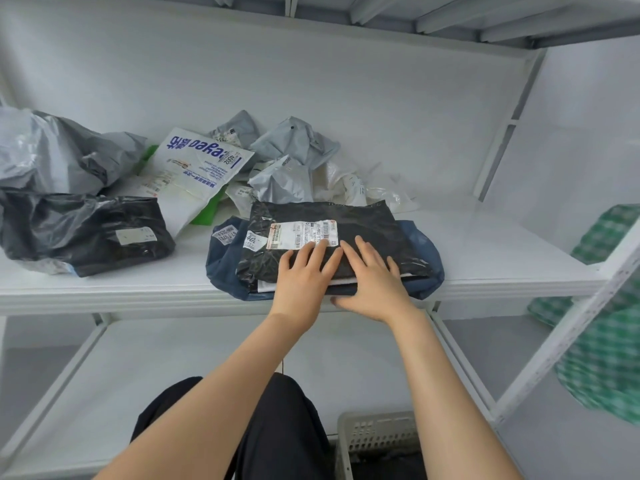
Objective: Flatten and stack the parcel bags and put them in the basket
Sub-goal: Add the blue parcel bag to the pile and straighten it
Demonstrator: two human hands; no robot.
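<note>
- Hands flat on the pile: my feed shows the left hand [304, 268] and the right hand [372, 278] side by side, fingers straight and slightly spread, palms pressing down on the black parcel bag [329, 216]. Neither pinches anything; the right thumb lies at the pile's near edge.
- Step in hand, as I judge it: flattening the top bag of a stack on the white shelf [502, 265], with air being pushed out under both palms.
- Top bag: glossy, wrinkled black film with a white shipping label just beyond the left fingertips. It lies on a blue bag [221, 261] that sticks out either side of the hands; a thin white edge shows between layers under the right hand.
- Beyond the fingertips: a heap of crumpled grey and white bags [287, 157], not yet flattened. Well off to the left of the left hand sits another black bag [86, 230], puffed up.
- Next move, in my view: reach past the stack for a crumpled bag and smooth it on top; slippery film could slide, so the pile needs steadying.
- Basket [374, 434]: below the right forearm, well apart from the stack.
</note>
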